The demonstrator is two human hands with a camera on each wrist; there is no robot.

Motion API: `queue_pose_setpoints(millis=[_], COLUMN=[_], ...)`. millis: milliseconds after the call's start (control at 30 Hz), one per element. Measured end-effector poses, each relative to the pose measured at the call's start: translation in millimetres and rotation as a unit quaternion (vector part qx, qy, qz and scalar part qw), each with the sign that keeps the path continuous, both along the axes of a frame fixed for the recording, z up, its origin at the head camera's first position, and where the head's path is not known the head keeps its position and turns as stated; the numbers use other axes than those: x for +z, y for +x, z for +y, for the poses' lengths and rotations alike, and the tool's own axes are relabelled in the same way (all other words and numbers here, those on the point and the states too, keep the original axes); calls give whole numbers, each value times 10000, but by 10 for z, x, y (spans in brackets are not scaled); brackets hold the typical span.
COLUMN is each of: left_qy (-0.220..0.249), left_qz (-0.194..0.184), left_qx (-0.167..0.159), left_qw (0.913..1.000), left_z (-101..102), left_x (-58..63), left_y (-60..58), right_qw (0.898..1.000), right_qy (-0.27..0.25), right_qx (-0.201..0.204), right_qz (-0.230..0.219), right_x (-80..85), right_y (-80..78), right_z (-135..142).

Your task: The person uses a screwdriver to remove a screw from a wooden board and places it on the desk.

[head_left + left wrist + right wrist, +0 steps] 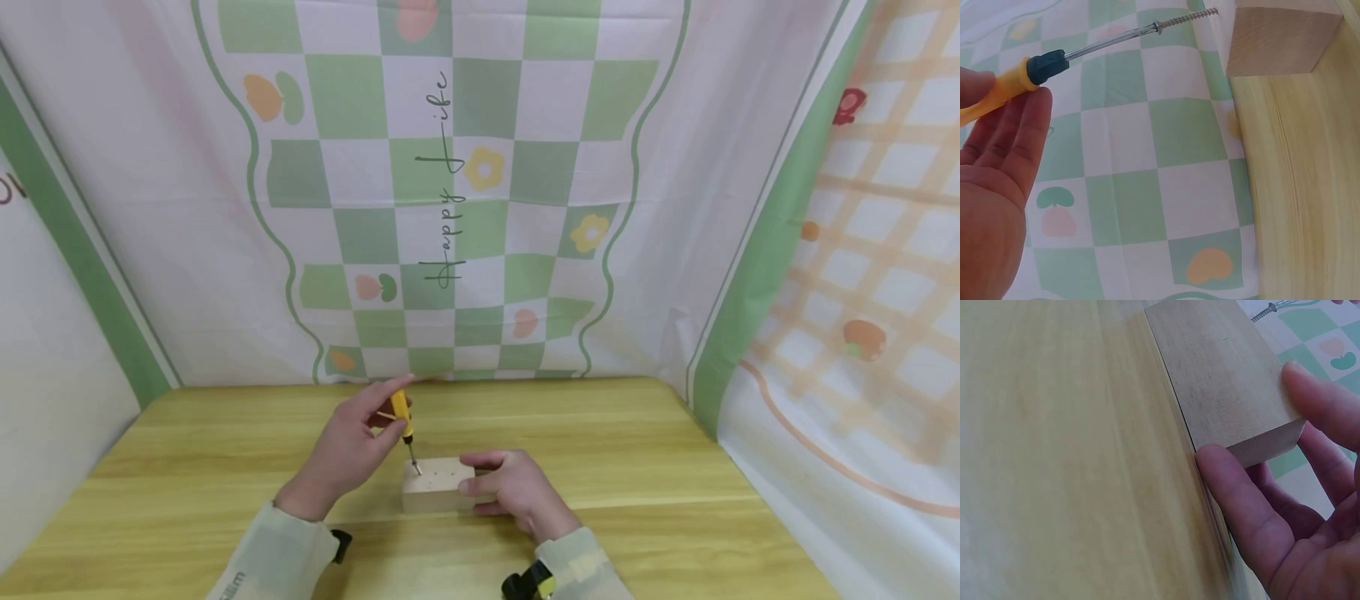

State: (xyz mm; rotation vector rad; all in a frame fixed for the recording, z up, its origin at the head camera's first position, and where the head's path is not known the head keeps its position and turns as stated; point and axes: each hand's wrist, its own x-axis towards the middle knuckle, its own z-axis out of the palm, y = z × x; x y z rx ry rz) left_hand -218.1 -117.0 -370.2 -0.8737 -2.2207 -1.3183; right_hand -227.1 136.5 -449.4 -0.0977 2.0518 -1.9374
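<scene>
My left hand (347, 450) grips a screwdriver (401, 408) by its yellow handle, thumb on one side and fingers on the other. In the left wrist view the shaft of the screwdriver (1110, 44) meets the head of a long screw (1188, 19), whose tip is at the face of a pale wooden block (1285, 40). The screw leans a little in the head view. With its fingers and thumb around the right end, my right hand (517, 492) holds the block (438, 498) on the table. Several small dark holes dot the block's top.
The wood-grain table (637, 467) spreads around the block on all sides. Behind it hangs a green-and-white checkered cloth (480, 217), with further cloth (862, 275) at the right. A dark wrist strap (528, 581) shows at the right sleeve.
</scene>
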Motion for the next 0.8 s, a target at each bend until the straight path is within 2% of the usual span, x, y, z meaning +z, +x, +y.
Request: queue_pose_setpoints(millis=[267,400,500,633,700,800], left_qy=[136,284,762,1666,1801,1504], left_qz=[-41,-227,-745,-1730,-2158,-2729], left_qx=[112,233,496,631,502,221], left_qw=[9998,9991,9931,9687,9584,9500], left_z=[7,-16,-84,-254,-359,-512], left_x=[14,23,56,146,188,207], left_y=[15,16,9,-32,-62,-87], right_qw=[10000,10000,10000,9999,9999,9999], right_qy=[8,-8,-23,-40,-46,-44], right_qx=[-6,5,37,89,98,94], right_qz=[0,28,47,29,17,17], right_x=[7,10,4,-9,-13,-9], right_y=[8,10,9,5,3,6], right_z=[1,2,3,3,6,13])
